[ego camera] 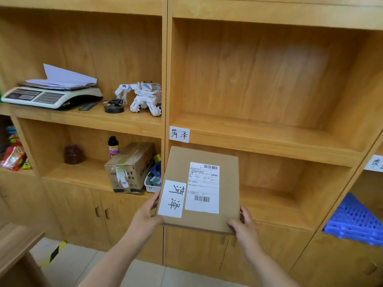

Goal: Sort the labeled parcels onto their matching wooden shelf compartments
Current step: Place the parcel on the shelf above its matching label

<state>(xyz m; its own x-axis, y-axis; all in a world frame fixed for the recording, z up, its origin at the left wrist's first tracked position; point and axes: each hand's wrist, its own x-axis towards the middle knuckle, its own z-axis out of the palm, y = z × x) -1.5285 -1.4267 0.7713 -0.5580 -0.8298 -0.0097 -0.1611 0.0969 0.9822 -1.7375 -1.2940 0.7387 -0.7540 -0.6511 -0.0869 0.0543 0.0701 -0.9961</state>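
Note:
I hold a flat brown cardboard parcel point(226, 183) in front of the wooden shelf unit. It carries a white handwritten name label point(172, 198) and a printed shipping label point(203, 187). My left hand point(146, 214) grips its near left corner, and my right hand point(242, 224) grips its near right corner. A white handwritten tag point(179, 134) with the same characters is stuck on the shelf edge just above the parcel. The compartment above that tag point(259, 129) holds nothing. A second tag point(374, 163) shows partly at the far right.
The left shelves hold a weighing scale point(51, 96) with papers, a white toy robot point(145, 98), a taped carton point(130, 166), a spray can point(113, 147) and a small basket point(152, 183). Blue plastic grids point(356, 222) lean at the right. Cabinet doors lie below.

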